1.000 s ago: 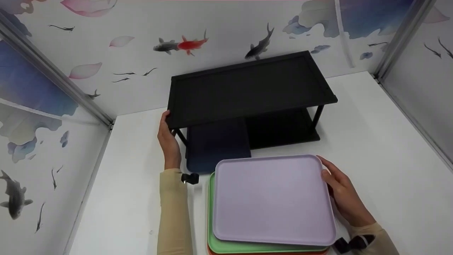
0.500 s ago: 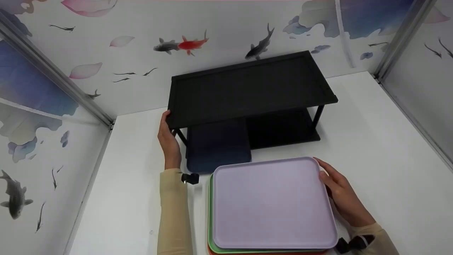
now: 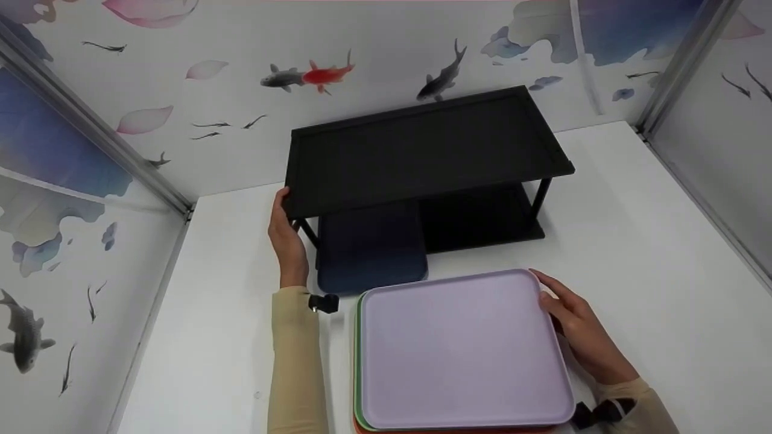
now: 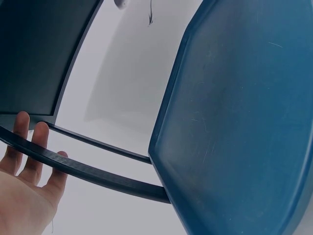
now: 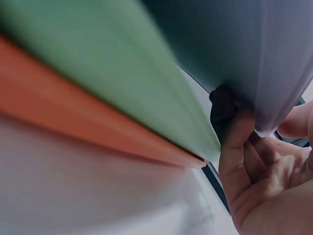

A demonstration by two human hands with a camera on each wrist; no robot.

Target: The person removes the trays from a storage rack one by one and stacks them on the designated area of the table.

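Observation:
My right hand (image 3: 582,328) grips the lavender tray (image 3: 464,349) by its far right corner. The right wrist view has the fingers (image 5: 234,142) under that tray and the thumb over its rim. Beneath it lie a green tray (image 5: 112,63) and an orange tray (image 5: 88,107), with a gap below the lavender one at this corner. My left hand (image 3: 288,241) holds the left end of a black two-tier rack (image 3: 422,157), its fingers (image 4: 34,152) behind a dark post (image 4: 98,174). A dark blue tray (image 3: 371,259) lies on the lower shelf, its near end jutting out.
To the right of the blue tray, the lower shelf (image 3: 482,220) shows bare. The white table (image 3: 651,241) meets a painted wall (image 3: 374,36) behind the rack, and side walls stand at left and right.
The lavender tray has come down and slightly left toward me, covering more of the green tray. My right hand moved a little left with it. The left hand and rack stay put.

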